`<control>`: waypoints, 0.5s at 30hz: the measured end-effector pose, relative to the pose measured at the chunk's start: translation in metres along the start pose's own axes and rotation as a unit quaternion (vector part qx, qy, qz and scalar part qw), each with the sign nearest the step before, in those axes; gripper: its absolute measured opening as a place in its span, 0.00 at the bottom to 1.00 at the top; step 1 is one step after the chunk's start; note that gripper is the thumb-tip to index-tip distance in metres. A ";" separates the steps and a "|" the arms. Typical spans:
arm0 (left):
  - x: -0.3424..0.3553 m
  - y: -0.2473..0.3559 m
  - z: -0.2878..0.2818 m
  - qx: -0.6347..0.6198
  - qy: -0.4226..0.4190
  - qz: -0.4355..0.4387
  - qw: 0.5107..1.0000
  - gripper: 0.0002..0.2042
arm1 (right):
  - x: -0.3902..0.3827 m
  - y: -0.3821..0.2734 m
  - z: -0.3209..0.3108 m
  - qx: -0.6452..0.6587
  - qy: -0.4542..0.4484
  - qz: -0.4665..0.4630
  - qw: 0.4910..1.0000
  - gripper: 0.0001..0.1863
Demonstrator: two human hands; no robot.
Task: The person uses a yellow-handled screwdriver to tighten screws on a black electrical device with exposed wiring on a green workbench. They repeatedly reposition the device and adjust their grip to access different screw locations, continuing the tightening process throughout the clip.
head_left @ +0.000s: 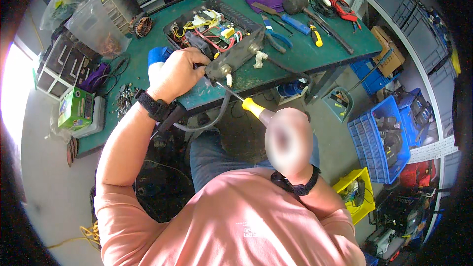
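You are holding a screwdriver [253, 108] up to an open dark housing [241, 53]
Your right hand [289, 140], blurred, is seemingly gripping its handle; your left hand [180, 71] is curling at the housing's near corner, pinch unclear. The housing is sitting just beyond, probably stiff and heavy, best held by its walls, clear of delicate-looking wires [227, 48]; a grey cable [225, 108] is looping between your hands, possibly snagging, and pliers [283, 37] are lying beyond them

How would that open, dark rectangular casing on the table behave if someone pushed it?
The open, dark rectangular casing would probably slide as one stiff block, since its walls look rigid. Rolling seems unlikely, given its broad, boxy shape. The thin yellow wires exposed inside look floppy and might snag easily.
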State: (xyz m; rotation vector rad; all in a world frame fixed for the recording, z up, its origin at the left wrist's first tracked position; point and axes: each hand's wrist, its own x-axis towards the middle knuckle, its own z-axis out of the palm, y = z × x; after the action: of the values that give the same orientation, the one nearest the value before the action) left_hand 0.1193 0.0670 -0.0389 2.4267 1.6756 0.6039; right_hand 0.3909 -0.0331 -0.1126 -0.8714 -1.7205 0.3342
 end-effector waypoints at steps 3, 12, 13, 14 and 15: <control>0.000 -0.002 0.002 0.001 0.008 0.009 1.000 0.07 | 0.001 0.001 0.000 -0.005 -0.002 -0.007 1.000 0.19; 0.000 0.003 0.000 0.008 0.000 -0.021 1.000 0.08 | -0.001 0.001 0.000 -0.004 0.005 -0.008 1.000 0.20; 0.000 0.003 0.000 0.007 0.000 -0.024 1.000 0.08 | 0.000 0.000 0.000 -0.004 0.005 -0.007 1.000 0.19; 0.000 0.002 0.001 0.005 0.002 -0.026 1.000 0.08 | 0.001 0.000 0.000 -0.005 0.005 -0.006 1.000 0.19; 0.000 0.002 0.001 0.008 0.005 -0.023 1.000 0.08 | 0.001 0.000 0.000 -0.005 0.005 -0.009 1.000 0.19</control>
State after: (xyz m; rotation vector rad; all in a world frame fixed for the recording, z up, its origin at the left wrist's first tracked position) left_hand 0.1210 0.0660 -0.0390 2.3926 1.7406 0.5994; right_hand 0.3905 -0.0325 -0.1120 -0.8640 -1.7215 0.3085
